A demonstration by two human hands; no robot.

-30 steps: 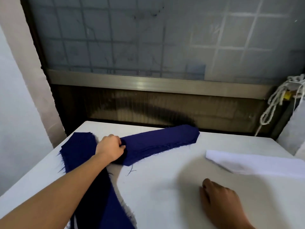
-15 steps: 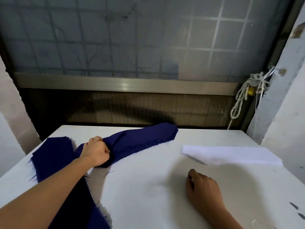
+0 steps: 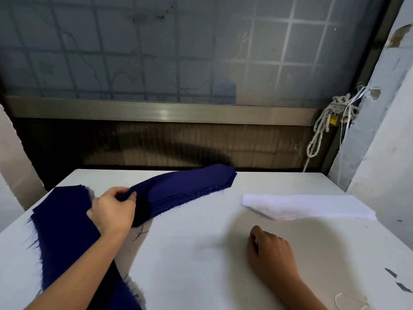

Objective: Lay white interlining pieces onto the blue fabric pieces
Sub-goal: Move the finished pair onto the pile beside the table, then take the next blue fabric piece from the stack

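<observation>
A stack of dark blue fabric pieces (image 3: 190, 189) lies slanted across the middle of the white table (image 3: 190, 253). My left hand (image 3: 114, 211) pinches the near end of its top layers and lifts them a little. A second pile of blue fabric (image 3: 62, 231) lies at the left, partly under my left forearm. A stack of white interlining pieces (image 3: 308, 206) lies flat at the right. My right hand (image 3: 270, 251) rests on the table in front of the interlining, fingers loosely curled, holding nothing.
A frosted window with a metal sill stands behind the table. A knotted white rope (image 3: 321, 128) hangs at the back right beside a grey wall (image 3: 380, 130). Small dark scraps (image 3: 400, 283) and a loose white thread (image 3: 348, 300) lie near the table's right front.
My left hand has gathered the near end of the slanted blue stack and raised it off the table. My right hand has stayed in place. The camera has turned right.
</observation>
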